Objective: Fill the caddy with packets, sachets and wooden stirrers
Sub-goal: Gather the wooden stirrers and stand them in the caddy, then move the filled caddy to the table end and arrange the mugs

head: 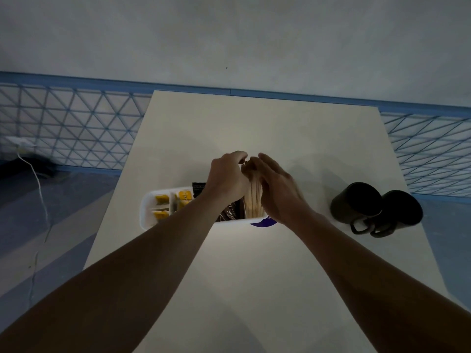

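Bare indoor room; white table by grey wall, blue mesh fencing, two black mugs

left hand: bare, its back showing, knuckles faintly ridged.
right hand: bare, fingers slightly blurred.
left forearm: bare from wrist to frame edge, lean, dimly lit.
right forearm: bare to the frame edge, wrist bone showing.

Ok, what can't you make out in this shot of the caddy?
Head view only:
- Caddy: right end covered by the right hand.
- Wooden stirrers: tops hidden between both hands, blurred.
- Left hand: grip unclear, fingers curl out of sight.
- Dark sachets: print cut by left forearm, too dim.
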`<state>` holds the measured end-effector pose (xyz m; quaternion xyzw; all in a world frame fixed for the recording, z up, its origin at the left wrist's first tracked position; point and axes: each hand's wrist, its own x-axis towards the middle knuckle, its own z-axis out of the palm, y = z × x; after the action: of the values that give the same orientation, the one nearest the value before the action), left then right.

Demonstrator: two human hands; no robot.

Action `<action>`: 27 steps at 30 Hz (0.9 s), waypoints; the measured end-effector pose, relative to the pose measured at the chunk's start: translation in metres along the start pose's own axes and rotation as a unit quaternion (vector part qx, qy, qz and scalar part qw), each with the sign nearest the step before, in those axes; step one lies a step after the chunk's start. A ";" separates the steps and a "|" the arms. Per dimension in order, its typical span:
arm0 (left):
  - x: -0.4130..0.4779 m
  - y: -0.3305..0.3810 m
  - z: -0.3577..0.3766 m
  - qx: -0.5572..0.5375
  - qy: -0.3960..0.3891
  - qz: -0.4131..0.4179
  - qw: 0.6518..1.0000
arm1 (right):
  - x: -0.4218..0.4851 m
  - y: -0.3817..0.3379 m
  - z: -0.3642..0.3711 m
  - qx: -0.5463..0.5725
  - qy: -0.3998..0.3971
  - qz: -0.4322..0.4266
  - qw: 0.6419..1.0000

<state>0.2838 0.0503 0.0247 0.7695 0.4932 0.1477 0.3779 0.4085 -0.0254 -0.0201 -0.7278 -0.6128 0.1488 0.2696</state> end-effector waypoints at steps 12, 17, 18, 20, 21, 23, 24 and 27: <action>-0.029 -0.046 -0.066 -0.018 0.109 -0.047 0.993 | -0.018 -0.004 -0.006 0.054 -0.002 0.172 0.984; -0.045 -0.092 -0.085 -0.007 0.111 -0.106 0.988 | -0.033 -0.004 -0.004 0.103 -0.056 0.170 0.978; -0.048 -0.101 -0.087 -0.004 0.097 -0.124 0.987 | -0.035 -0.005 -0.003 0.115 -0.065 0.167 0.977; -0.054 -0.115 -0.090 0.018 0.058 -0.157 0.986 | -0.038 -0.009 0.000 0.136 -0.082 0.168 0.973; -0.058 -0.120 -0.089 0.029 0.037 -0.171 0.984 | -0.039 -0.011 0.001 0.146 -0.086 0.170 0.971; -0.064 -0.130 -0.085 0.031 -0.004 -0.194 0.980 | -0.038 -0.013 0.007 0.165 -0.089 0.181 0.965; -0.068 -0.136 -0.082 0.022 -0.019 -0.201 0.979 | -0.038 -0.014 0.010 0.173 -0.090 0.184 0.963; -0.076 -0.152 -0.072 -0.035 -0.015 -0.187 0.982 | -0.037 -0.014 0.018 0.183 -0.084 0.198 0.959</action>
<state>0.1064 0.0500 -0.0264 0.6519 0.6176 0.0803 0.4326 0.3795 -0.0558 -0.0303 -0.7580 -0.4389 0.3695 0.3103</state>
